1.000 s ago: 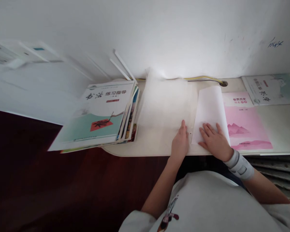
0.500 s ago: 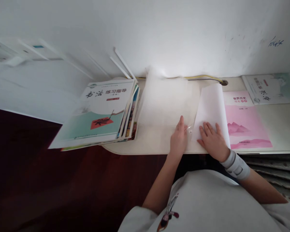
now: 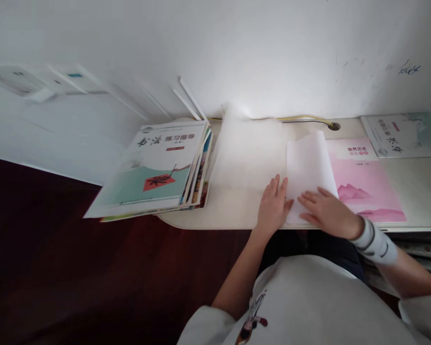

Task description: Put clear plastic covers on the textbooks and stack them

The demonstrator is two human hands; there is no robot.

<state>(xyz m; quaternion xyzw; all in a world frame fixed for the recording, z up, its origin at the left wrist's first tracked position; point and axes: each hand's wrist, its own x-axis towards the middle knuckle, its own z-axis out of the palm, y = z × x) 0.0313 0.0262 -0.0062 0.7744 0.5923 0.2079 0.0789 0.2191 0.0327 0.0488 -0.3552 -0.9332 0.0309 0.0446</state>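
Observation:
A pink book lies on the table, and a white sheet extends from its left side, bulging slightly near the book. My left hand rests flat at the sheet's left edge, fingers spread a little and pointing away from me. Fingers stretched out, my right hand lies across the lower part of the sheet and partly covers the book's lower left corner. To the left of both hands spreads a clear plastic sheet, its far edge blurred against the wall.
A stack of books stands at the left end of the white table. Another book lies at the back right. A yellow cable runs along the wall to a hole in the tabletop.
My left hand has let go of the clear plastic edge and now lies flat by the white sheet. My right hand has turned and slid lower right. The white sheet lies flatter toward the left.

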